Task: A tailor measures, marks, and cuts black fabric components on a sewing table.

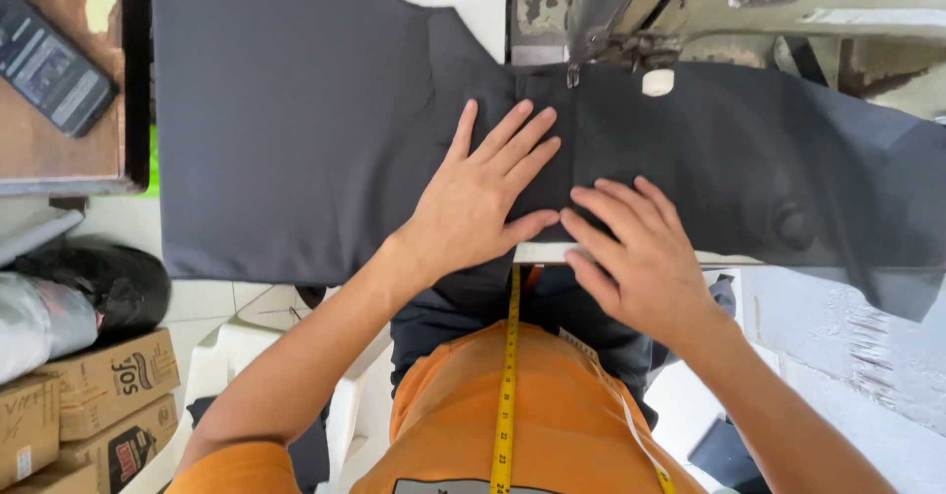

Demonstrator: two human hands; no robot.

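Both hands are lying open and flat, gripping nothing: the left hand [480, 198] and right hand [631, 248] are pressing the dark grey fabric [315, 130] smooth on the surface, keeping its seam aligned under the sewing machine's presser foot [574, 72]

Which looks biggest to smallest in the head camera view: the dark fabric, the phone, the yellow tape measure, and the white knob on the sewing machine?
1. Dark fabric, by far the largest.
2. Yellow tape measure, long but thin, and nearer the camera, so its rank over the phone is unsure.
3. Phone.
4. White knob, the smallest.
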